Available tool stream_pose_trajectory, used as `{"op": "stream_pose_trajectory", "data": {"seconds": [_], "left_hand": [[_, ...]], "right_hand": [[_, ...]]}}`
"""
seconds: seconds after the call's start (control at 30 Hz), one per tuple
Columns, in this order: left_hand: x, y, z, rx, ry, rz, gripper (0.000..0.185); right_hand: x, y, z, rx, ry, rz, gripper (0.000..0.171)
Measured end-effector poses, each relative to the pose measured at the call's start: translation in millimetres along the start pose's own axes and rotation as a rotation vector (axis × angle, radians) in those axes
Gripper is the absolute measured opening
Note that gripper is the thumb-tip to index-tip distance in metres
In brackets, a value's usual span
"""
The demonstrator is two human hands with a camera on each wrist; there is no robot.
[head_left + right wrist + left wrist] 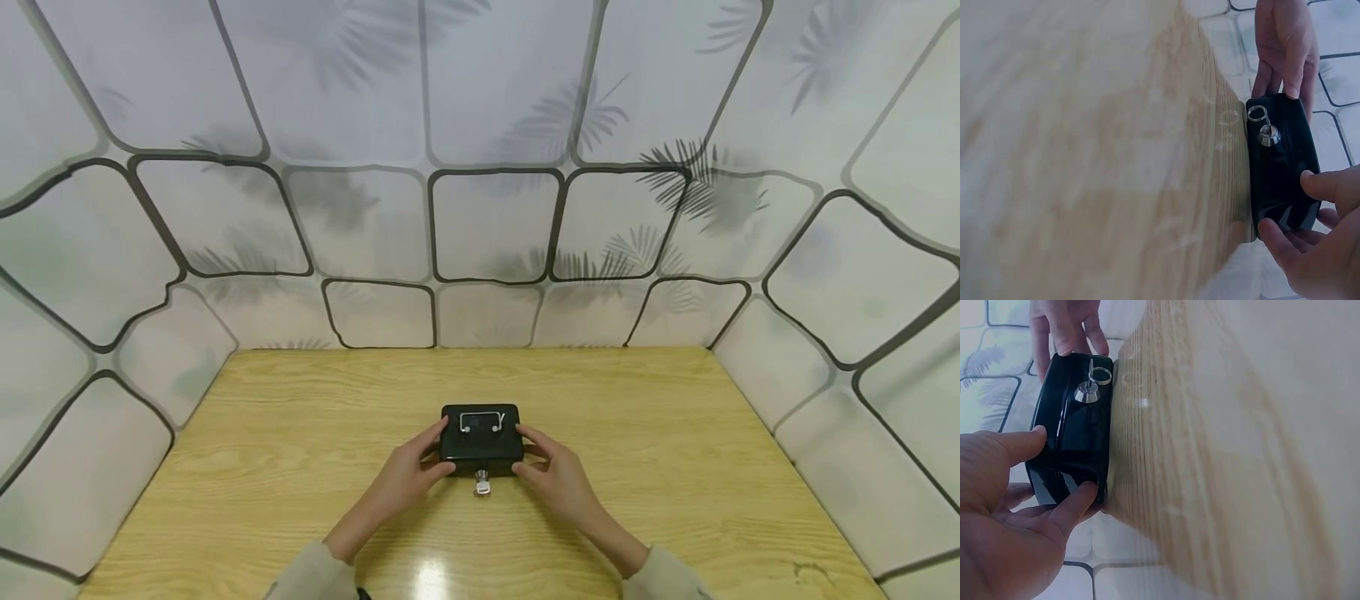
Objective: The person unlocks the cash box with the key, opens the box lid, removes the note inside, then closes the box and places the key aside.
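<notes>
A small black metal cash box (480, 446) rests on the table, its lid down. On its top lies a thin wire handle (482, 414). A key on a ring (482, 486) sticks out of the round silver lock (1087, 394) on the front face. My left hand (408, 471) grips the box's left end, thumb at the front edge and fingers along the side. At the opposite end my right hand (557, 477) holds it the same way, with the thumb near the front corner in the right wrist view.
The wooden table (300, 433) has a glossy, light yellow grain and a dark mark (812, 571) near its front right. Pale curtains (495, 225) with dark grid lines and leaf patterns enclose its back and both sides.
</notes>
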State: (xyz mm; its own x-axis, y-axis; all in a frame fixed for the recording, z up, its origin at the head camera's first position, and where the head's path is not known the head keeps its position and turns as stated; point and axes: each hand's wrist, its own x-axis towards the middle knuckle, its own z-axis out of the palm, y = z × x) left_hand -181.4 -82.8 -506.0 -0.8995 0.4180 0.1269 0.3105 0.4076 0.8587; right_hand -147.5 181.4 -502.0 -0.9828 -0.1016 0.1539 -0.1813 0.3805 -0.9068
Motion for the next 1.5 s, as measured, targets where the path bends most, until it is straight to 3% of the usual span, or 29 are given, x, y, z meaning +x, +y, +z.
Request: {"op": "stream_pose_trajectory", "data": {"seconds": [0.33, 0.8, 1.0, 1.5], "left_hand": [[-2.0, -0.5, 0.0, 0.007, 0.003, 0.021, 0.073], [0.6, 2.0, -2.3, -0.052, 0.004, -0.065, 0.069], [1.5, 3.3, -2.8, -0.077, 0.052, -0.025, 0.061], [14.7, 13.7, -9.0, -0.018, 0.193, -0.082, 0.055]], "right_hand": [[1.6, 3.7, -1.4, -0.058, -0.002, -0.039, 0.056], [0.5, 2.7, -1.6, -0.133, 0.025, -0.032, 0.053], [2.0, -1.7, -2.3, -0.126, 0.058, -0.028, 0.048], [17.1, -15.4, -7.9, -0.133, 0.145, -0.106, 0.038]]}}
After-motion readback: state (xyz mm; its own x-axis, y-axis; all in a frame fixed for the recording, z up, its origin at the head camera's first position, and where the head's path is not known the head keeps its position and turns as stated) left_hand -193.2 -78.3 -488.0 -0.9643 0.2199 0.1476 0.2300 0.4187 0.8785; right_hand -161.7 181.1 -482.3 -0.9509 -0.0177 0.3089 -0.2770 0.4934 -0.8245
